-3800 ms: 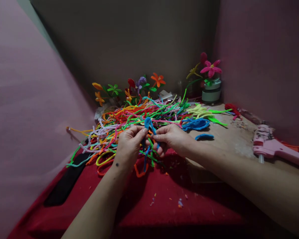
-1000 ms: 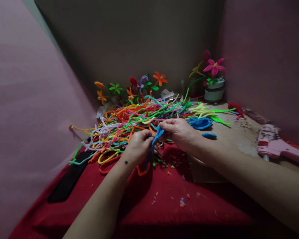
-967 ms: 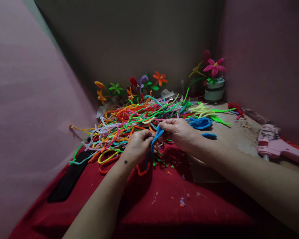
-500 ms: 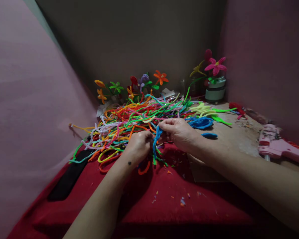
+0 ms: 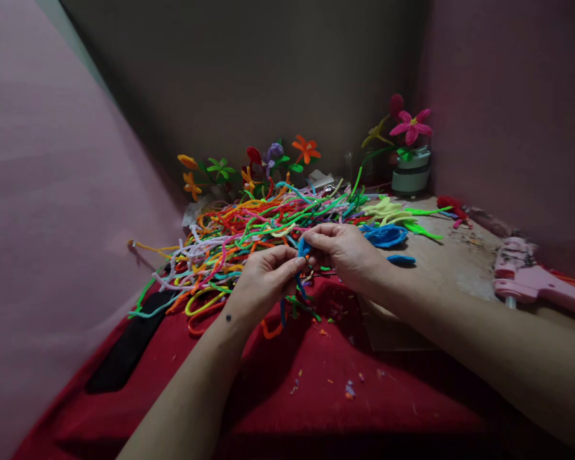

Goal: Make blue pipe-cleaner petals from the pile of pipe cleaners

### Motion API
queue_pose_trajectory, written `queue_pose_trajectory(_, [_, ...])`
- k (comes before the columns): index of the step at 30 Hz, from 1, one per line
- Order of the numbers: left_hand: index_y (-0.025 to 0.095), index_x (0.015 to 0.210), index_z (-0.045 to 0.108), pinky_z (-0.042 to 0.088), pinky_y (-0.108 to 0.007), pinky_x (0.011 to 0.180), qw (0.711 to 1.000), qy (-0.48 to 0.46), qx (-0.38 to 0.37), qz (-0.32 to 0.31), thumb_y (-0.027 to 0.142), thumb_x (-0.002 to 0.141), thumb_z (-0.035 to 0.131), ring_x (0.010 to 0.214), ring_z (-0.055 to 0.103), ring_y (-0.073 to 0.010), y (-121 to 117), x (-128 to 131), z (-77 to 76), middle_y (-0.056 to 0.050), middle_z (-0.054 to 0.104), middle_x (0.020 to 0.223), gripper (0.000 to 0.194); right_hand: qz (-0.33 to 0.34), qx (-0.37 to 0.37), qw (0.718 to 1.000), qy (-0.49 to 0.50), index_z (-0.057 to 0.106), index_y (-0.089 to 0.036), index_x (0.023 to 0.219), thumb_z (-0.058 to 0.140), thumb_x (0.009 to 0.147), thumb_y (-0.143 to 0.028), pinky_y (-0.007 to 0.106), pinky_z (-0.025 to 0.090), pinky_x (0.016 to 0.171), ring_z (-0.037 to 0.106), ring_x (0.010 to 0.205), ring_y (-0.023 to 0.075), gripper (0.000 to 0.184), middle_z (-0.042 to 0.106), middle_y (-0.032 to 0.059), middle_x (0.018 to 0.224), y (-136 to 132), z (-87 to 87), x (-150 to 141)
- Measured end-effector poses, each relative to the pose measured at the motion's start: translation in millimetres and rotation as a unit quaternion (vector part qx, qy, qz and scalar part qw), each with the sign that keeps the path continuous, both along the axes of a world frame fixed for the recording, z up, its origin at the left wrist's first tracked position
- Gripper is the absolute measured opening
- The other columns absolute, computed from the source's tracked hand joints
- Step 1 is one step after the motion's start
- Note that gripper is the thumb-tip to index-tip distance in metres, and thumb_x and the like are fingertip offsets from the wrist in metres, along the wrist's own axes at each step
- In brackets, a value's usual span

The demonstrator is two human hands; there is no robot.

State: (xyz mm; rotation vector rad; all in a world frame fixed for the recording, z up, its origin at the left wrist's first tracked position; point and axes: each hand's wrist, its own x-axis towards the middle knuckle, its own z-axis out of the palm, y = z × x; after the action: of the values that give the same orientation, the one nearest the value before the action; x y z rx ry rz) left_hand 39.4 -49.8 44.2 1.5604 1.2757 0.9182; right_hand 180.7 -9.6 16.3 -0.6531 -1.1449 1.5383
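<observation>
Left hand (image 5: 266, 281) and right hand (image 5: 349, 252) both pinch a blue fuzzy stem (image 5: 303, 248), in front of a tangled pile (image 5: 263, 217). Red cloth (image 5: 388, 402) runs from beneath them to its near edge; a pink glue gun (image 5: 520, 281) sits well to the right.

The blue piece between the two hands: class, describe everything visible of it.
The blue piece looks fuzzy, like pipe cleaner. Its top looks bent over; a blue strand, apparently its end, hangs below. The left hand and right hand pinch it, hiding part of it, in front of the multicoloured pile.
</observation>
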Motion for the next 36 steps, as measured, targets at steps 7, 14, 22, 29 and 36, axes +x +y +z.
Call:
queue_pose_trajectory(7, [0.016,0.073,0.066,0.027,-0.018,0.039,0.994,-0.001,0.088,0.060,0.034,0.069,0.065,0.040,0.036,-0.0053,3,-2,-4.2,0.005,0.048,0.048,0.019,-0.003,-0.003,1.000,0.007,0.052,-0.015,0.062,0.064,0.069,-0.031,0.021,0.036,0.041,0.044,0.041,0.0062,0.021,0.051,-0.0033,0.052,-6,3.2,-2])
queue_pose_trajectory(14, [0.020,0.078,0.069,0.039,-0.020,0.054,0.960,0.115,0.237,0.092,0.030,0.074,0.060,0.060,0.053,-0.0118,5,-3,-14.5,-0.001,0.063,0.069,0.014,0.019,-0.015,1.000,0.002,0.051,-0.016,0.058,0.059,0.063,-0.017,0.021,0.036,0.042,0.046,0.041,0.0079,0.010,0.051,-0.0031,0.047,-7,1.7,-4])
queue_pose_trajectory(22, [0.019,0.082,0.062,0.042,-0.022,0.068,0.861,0.286,0.418,0.047,0.020,0.084,0.047,0.073,0.056,-0.0130,6,-6,-22.2,-0.005,0.061,0.081,0.016,0.009,-0.048,0.999,0.002,0.052,-0.015,0.058,0.053,0.059,-0.011,0.023,0.041,0.046,0.050,0.044,0.0099,0.004,0.054,-0.0007,0.049,-8,-1.6,-6])
queue_pose_trajectory(29, [0.017,0.084,0.062,0.041,-0.020,0.061,0.770,0.422,0.475,0.064,0.016,0.085,0.042,0.071,0.058,-0.0126,5,-5,-29.0,-0.007,0.063,0.086,0.020,0.028,-0.191,0.981,0.017,0.051,-0.013,0.054,0.047,0.060,-0.009,0.025,0.041,0.044,0.052,0.044,0.0123,0.008,0.054,0.0035,0.050,-12,-0.2,-13])
queue_pose_trajectory(36, [0.017,0.081,0.061,0.041,-0.020,0.059,0.771,0.393,0.498,0.055,0.013,0.083,0.045,0.069,0.057,-0.0119,4,-4,-28.4,-0.004,0.062,0.082,0.017,0.033,-0.179,0.983,0.016,0.047,-0.014,0.052,0.044,0.057,-0.004,0.024,0.039,0.042,0.047,0.039,0.0116,0.011,0.050,0.0023,0.044,-14,-1.0,-15])
